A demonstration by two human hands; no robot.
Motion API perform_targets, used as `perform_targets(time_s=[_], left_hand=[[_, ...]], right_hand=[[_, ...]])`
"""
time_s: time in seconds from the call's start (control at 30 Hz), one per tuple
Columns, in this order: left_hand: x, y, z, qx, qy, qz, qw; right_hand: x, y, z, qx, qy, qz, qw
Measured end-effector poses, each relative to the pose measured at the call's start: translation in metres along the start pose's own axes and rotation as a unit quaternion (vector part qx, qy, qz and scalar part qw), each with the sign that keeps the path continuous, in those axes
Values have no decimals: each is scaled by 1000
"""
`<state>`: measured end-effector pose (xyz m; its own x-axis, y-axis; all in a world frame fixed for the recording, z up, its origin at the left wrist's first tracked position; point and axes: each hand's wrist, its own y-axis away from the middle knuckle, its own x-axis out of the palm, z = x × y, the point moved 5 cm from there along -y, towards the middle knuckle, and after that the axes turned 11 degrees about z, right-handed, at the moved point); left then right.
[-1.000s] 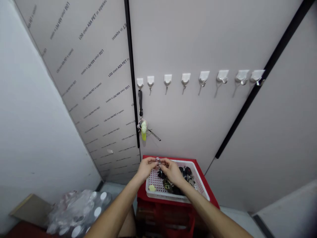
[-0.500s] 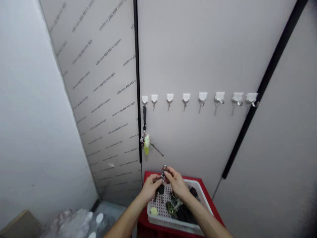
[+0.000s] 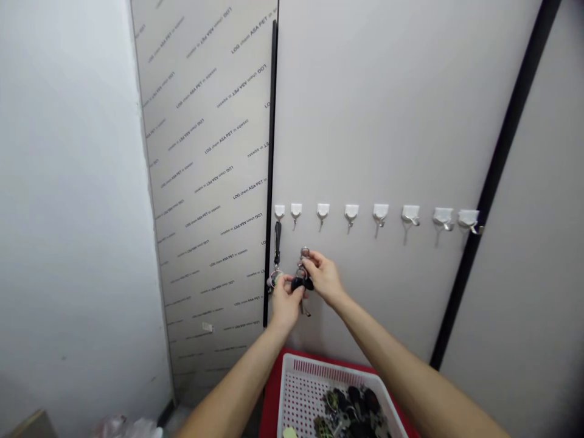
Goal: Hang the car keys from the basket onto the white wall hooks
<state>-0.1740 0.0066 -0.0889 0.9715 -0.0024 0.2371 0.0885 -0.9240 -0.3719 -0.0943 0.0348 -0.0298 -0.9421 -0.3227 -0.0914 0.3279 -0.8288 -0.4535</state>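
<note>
The fingers (image 3: 291,283) of the left hand (image 3: 285,305) are clamped on a black key fob (image 3: 300,283), while the right hand (image 3: 325,277) pinches the same bunch at its metal key ring (image 3: 305,252). The bunch is held up by a pale wall panel (image 3: 365,121), just below a row of white adhesive hooks (image 3: 351,211). A black lanyard (image 3: 277,243) hangs from the first hook, just beside the left hand. Below, more keys (image 3: 353,409) lie in a white plastic basket (image 3: 292,389) on a red crate (image 3: 272,395).

a row of white wall hooks (image 3: 351,211) above a white plastic basket (image 3: 319,367)
</note>
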Motion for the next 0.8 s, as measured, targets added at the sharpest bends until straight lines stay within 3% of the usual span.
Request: perform_targets(time_s=[0.3, 0.53, 0.8], left_hand=[[-6, -40, -37, 75, -26, -39, 996], [-11, -54, -35, 97, -111, -62, 987], [-12, -52, -34, 65, -205, -70, 974]], right_hand=[[5, -49, 30, -40, 107, -35, 993], [7, -57, 40, 12, 165, -47, 985], [0, -56, 34, 47, 214, -78, 973]])
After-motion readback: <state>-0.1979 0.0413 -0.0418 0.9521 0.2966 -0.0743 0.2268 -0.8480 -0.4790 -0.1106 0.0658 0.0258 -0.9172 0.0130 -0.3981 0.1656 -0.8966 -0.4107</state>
